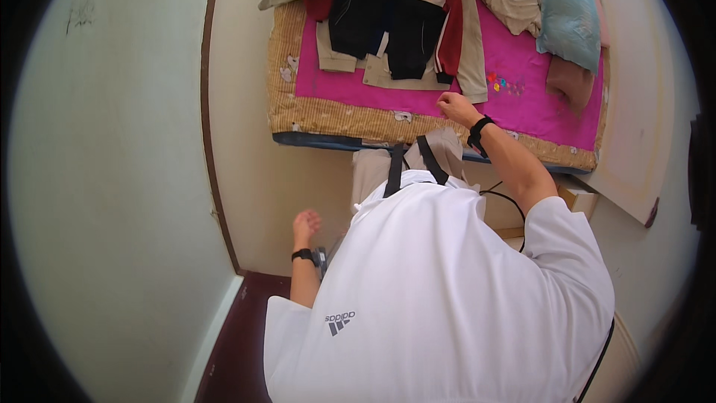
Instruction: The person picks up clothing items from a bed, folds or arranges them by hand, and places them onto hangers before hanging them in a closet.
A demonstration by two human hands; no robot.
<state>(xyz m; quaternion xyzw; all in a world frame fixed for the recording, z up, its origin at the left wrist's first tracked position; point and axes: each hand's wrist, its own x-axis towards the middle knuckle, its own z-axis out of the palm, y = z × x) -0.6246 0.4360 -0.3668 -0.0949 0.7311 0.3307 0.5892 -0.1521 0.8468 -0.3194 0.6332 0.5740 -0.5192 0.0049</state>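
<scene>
White shirt (455, 291), empty left hand (306, 225), empty, loosely curled right hand (458, 107) near jacket (354, 26)

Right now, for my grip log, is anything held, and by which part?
Nothing visible is held: the left hand and loosely curled right hand both look empty.

The short-sleeved shirt (440, 283) is white with a grey logo (341, 322). Both wristbands (481, 131) are black, the trousers (370, 170) beige.

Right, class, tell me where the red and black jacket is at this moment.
In the head view, the jacket lies at the top, near the middle, spread over a beige garment on the magenta sheet, above and left of the right hand.
</scene>
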